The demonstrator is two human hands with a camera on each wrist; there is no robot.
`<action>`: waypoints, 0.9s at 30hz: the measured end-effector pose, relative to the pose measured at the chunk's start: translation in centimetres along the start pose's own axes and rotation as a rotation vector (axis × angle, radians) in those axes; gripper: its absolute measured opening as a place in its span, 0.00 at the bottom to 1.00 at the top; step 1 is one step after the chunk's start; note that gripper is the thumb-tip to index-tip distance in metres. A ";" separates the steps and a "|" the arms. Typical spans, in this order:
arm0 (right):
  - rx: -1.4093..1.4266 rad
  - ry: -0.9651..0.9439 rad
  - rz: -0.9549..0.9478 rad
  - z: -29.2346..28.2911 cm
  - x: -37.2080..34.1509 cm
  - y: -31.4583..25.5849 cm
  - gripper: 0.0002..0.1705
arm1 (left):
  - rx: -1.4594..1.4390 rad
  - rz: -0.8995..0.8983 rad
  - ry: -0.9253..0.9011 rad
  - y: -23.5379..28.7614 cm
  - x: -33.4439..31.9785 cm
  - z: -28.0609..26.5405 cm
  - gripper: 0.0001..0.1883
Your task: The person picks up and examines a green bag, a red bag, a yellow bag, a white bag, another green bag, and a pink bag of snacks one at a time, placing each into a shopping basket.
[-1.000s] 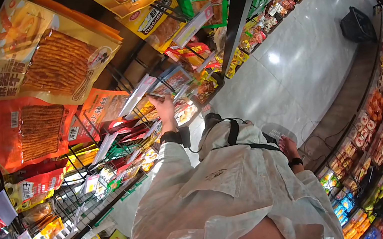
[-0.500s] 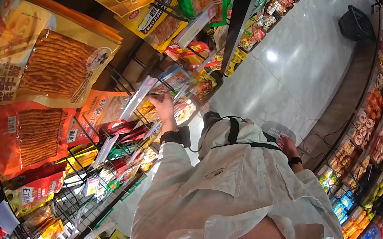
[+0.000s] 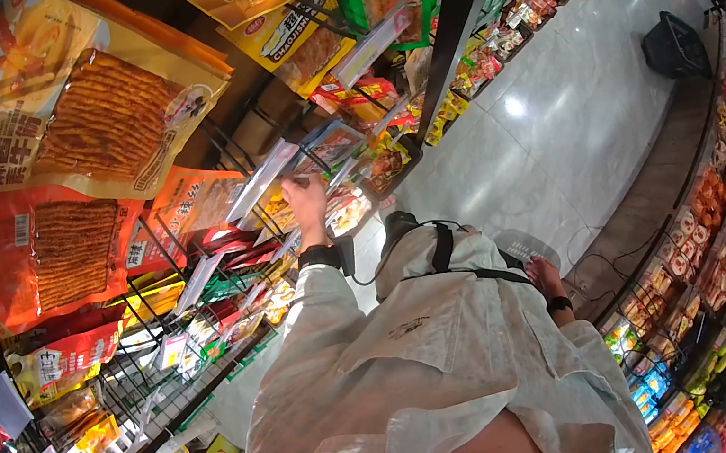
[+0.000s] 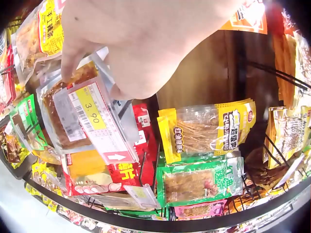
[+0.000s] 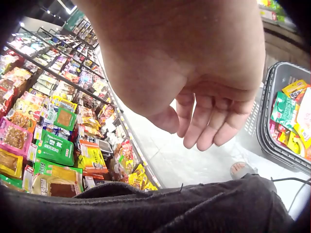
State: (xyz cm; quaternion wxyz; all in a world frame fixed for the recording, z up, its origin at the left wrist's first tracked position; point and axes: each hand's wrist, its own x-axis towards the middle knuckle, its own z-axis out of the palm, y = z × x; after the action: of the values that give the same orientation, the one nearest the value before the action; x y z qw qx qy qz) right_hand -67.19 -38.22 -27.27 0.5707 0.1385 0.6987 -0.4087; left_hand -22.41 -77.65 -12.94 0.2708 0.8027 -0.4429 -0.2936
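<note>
My left hand (image 3: pixel 309 205) reaches into the hanging snack rack in the head view. In the left wrist view, the left hand (image 4: pixel 141 43) pinches the upper edge of a clear-wrapped brown snack pack (image 4: pixel 56 114) between fingers and thumb; the exact contact is partly hidden. A 3.90 price tag (image 4: pixel 90 114) overlaps the pack's front. My right hand (image 3: pixel 544 277) hangs low at my side. Seen from the right wrist, the right hand (image 5: pixel 194 87) has loosely bent fingers and holds nothing.
Yellow packs (image 4: pixel 209 128) and green packs (image 4: pixel 201 182) hang beside the held pack. A basket (image 5: pixel 266 116) with several packs stands near my right leg. Another dark basket (image 3: pixel 676 47) sits along the aisle by the curved candy shelves (image 3: pixel 714 201). Metal hooks and tags jut out.
My left hand has shifted slightly left and down at the rack, its fingers still at the pack. The right hand looks unchanged. The large price tag at far left has moved a little in view.
</note>
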 end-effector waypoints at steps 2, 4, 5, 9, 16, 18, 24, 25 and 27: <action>0.025 -0.014 -0.011 -0.2 0.1 0.3 0.13 | -0.011 -0.023 -0.020 -1.0 0.5 0.5 0.33; 0.027 -0.012 -0.011 -0.2 -0.1 0.3 0.14 | -0.037 -0.021 -0.049 -1.9 1.1 0.7 0.33; 0.029 -0.010 -0.011 -0.1 -0.3 0.3 0.14 | -0.029 -0.016 -0.045 -2.2 1.3 0.8 0.32; -0.020 0.040 -0.008 0.9 -1.9 -0.5 0.14 | -0.142 -0.075 -0.098 -2.9 2.0 1.1 0.29; -0.029 0.016 -0.039 0.9 -1.9 0.1 0.14 | -0.445 -0.095 -0.218 -2.9 1.8 1.5 0.17; -0.020 -0.002 -0.038 0.7 -1.6 0.5 0.14 | -0.614 -0.137 -0.270 -3.9 2.1 1.9 0.14; -0.039 -0.005 -0.001 1.1 -2.5 0.4 0.13 | -0.546 -0.234 -0.362 -4.8 1.6 0.9 0.09; -0.059 -0.016 0.003 0.8 -2.1 0.6 0.11 | -0.558 -0.246 -0.373 -4.9 1.4 0.7 0.09; -0.060 -0.013 0.000 0.6 -2.0 0.9 0.10 | -0.724 -0.271 -0.426 -5.3 0.9 0.9 0.11</action>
State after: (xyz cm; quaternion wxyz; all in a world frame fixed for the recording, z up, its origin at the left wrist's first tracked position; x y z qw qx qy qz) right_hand -65.53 -37.55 -25.79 0.5792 0.1187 0.7069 -0.3883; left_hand -19.79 -76.12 -17.44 0.3964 0.6285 -0.2479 -0.6216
